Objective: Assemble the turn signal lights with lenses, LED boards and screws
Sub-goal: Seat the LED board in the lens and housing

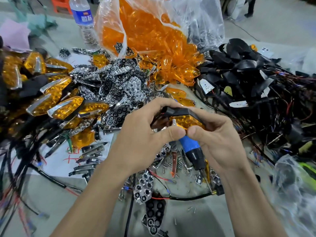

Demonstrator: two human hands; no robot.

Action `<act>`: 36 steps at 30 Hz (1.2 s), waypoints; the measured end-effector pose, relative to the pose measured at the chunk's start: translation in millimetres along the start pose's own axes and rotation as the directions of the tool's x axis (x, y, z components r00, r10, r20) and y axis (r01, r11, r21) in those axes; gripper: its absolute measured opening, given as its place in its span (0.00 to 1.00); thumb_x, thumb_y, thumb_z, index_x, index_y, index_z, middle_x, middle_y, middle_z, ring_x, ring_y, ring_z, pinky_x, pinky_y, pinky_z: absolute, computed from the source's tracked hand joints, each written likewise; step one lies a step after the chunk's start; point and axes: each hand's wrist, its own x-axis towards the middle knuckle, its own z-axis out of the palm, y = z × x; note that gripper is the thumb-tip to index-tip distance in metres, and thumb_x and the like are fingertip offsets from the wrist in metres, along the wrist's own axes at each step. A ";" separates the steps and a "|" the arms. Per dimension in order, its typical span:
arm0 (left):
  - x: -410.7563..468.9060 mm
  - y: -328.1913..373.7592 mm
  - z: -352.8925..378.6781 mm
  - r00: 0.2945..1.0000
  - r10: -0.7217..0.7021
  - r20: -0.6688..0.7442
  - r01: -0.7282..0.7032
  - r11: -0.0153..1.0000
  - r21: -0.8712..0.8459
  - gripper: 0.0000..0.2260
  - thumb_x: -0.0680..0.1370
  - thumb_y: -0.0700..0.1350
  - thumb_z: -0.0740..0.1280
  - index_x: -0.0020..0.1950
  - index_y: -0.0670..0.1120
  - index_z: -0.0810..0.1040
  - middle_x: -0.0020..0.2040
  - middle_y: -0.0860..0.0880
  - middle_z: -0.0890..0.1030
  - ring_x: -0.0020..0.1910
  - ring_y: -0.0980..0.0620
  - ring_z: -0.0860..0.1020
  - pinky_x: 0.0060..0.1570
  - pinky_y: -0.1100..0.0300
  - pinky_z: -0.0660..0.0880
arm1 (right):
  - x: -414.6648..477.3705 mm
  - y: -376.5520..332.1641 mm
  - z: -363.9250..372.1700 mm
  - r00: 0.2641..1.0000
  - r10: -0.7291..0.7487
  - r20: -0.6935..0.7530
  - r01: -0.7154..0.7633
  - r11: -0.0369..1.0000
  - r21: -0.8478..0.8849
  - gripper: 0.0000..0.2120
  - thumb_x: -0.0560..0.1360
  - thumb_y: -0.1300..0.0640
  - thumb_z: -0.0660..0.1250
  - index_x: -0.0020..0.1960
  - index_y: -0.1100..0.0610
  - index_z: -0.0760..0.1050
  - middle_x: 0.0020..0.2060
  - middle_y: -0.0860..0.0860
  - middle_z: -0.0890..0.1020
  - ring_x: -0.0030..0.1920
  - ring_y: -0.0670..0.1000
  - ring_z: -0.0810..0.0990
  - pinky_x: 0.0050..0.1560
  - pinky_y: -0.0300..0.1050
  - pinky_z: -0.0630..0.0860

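Observation:
Both hands hold one turn signal light above the table's middle: a black housing with an orange lens facing me. My left hand grips its left end, fingers over the top and thumb below. My right hand grips the right end, its thumb meeting the left thumb under the lens. A blue and black screwdriver lies on the table just under my hands. Loose screws are scattered around it.
Finished amber lights are piled at the left. Chrome reflector plates heap in the middle. A plastic bag of orange lenses stands behind them. Black housings with wires fill the right. A water bottle stands at the back.

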 end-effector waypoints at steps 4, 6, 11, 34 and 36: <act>-3.2 -1.6 1.7 1.000 -0.030 -0.010 0.030 1.000 -0.003 0.17 0.72 0.48 0.79 0.57 0.62 0.79 0.49 0.66 0.84 0.46 0.65 0.82 0.45 0.75 0.72 | -0.6 9.2 1.2 1.000 0.019 0.000 -0.019 0.999 0.049 0.27 0.64 0.54 0.82 0.61 0.64 0.84 0.56 0.65 0.85 0.55 0.62 0.85 0.59 0.56 0.81; 0.1 -4.5 0.5 0.997 -0.073 0.005 0.073 0.997 -0.007 0.16 0.72 0.47 0.80 0.56 0.60 0.81 0.48 0.64 0.85 0.45 0.62 0.82 0.45 0.73 0.73 | -0.5 14.6 4.6 0.999 0.042 -0.030 -0.039 0.997 0.068 0.26 0.63 0.53 0.83 0.58 0.60 0.86 0.53 0.61 0.87 0.54 0.58 0.85 0.57 0.51 0.81; 7.9 -10.3 2.3 0.978 -0.158 -0.133 0.172 0.981 0.095 0.29 0.70 0.52 0.82 0.68 0.65 0.76 0.50 0.69 0.83 0.50 0.74 0.79 0.50 0.76 0.73 | 0.2 30.3 17.9 0.981 0.119 -0.153 -0.084 0.972 0.219 0.22 0.63 0.59 0.83 0.56 0.57 0.87 0.50 0.56 0.87 0.48 0.52 0.86 0.47 0.42 0.81; 12.9 -26.5 17.8 0.893 -0.449 0.041 0.381 0.703 -0.600 0.13 0.73 0.49 0.67 0.54 0.56 0.88 0.48 0.52 0.86 0.45 0.56 0.82 0.50 0.59 0.78 | 10.8 42.8 39.0 0.978 0.073 -0.193 -0.104 0.982 -0.155 0.24 0.71 0.64 0.74 0.66 0.51 0.82 0.55 0.50 0.88 0.60 0.51 0.85 0.61 0.49 0.82; 12.1 -28.4 21.9 0.871 -0.487 0.065 0.406 0.637 -0.656 0.15 0.72 0.49 0.64 0.54 0.52 0.87 0.51 0.48 0.85 0.49 0.51 0.80 0.51 0.54 0.76 | 13.6 45.3 39.8 0.984 0.040 -0.174 -0.076 0.975 -0.208 0.26 0.71 0.68 0.74 0.68 0.52 0.81 0.58 0.50 0.87 0.62 0.52 0.84 0.65 0.54 0.80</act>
